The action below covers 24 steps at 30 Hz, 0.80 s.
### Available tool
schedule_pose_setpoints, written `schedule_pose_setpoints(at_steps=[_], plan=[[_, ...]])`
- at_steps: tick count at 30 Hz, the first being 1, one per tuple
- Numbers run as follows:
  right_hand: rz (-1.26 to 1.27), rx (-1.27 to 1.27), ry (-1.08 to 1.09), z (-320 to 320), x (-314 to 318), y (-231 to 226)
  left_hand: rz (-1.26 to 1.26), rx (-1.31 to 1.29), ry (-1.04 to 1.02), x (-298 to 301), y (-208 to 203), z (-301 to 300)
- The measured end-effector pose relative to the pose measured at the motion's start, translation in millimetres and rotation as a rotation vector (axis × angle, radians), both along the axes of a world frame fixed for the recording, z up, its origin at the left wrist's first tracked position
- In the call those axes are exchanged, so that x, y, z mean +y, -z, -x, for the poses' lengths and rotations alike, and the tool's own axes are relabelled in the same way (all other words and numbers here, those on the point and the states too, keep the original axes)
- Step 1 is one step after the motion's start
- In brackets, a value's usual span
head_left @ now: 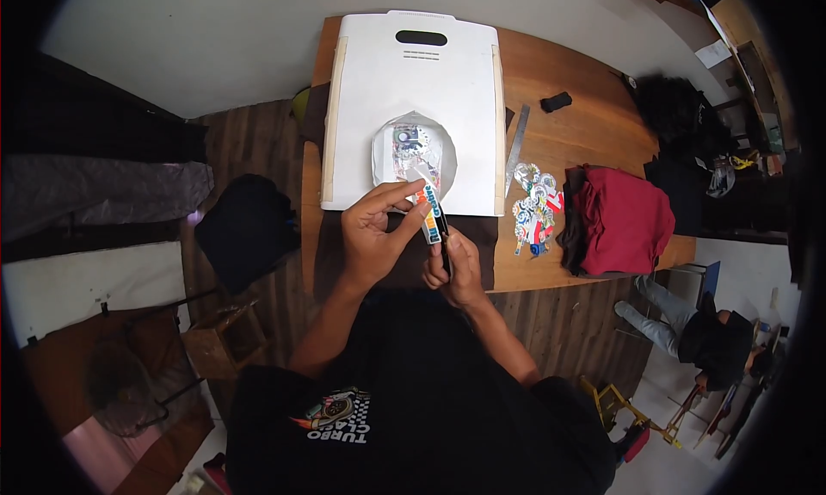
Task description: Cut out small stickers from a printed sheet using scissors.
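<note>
My left hand [372,232] pinches a small printed sticker [429,213] with colourful lettering between thumb and fingers. Closed around a slim black-handled tool [446,256], my right hand [458,269] sits just below and to the right. The tool lies along the sticker's right edge; its working end is hidden, so I cannot tell its exact kind. Both hands are over the near edge of a white panel [370,82] with an oval slot. Just beyond my fingers, a round white container [450,155] on the panel holds clear and printed scraps.
Right of the panel, a pile of cut-out stickers [535,207] lies on the wooden table [585,82] beside a metal ruler [518,142]. Folded red and dark cloth [624,224] and a small black object [556,102] are farther right. Another person [710,344] is at the far right.
</note>
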State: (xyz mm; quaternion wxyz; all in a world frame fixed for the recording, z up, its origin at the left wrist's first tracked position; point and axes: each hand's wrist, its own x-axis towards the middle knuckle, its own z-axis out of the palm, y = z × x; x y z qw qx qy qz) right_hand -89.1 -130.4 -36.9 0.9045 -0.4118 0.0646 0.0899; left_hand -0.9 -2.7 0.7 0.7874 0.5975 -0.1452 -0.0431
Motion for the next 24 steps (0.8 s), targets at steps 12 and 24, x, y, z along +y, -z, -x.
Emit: schedule_pose_setpoints(at_steps=[12,24], plan=[[-0.007,0.022,0.044,4.8,2.5,-1.8,-0.008,0.029,-0.044,-4.9,-0.4,6.0],[-0.072,0.016,0.079,5.8,4.7,3.2,-0.010,0.025,-0.043,-6.2,0.0,5.9]])
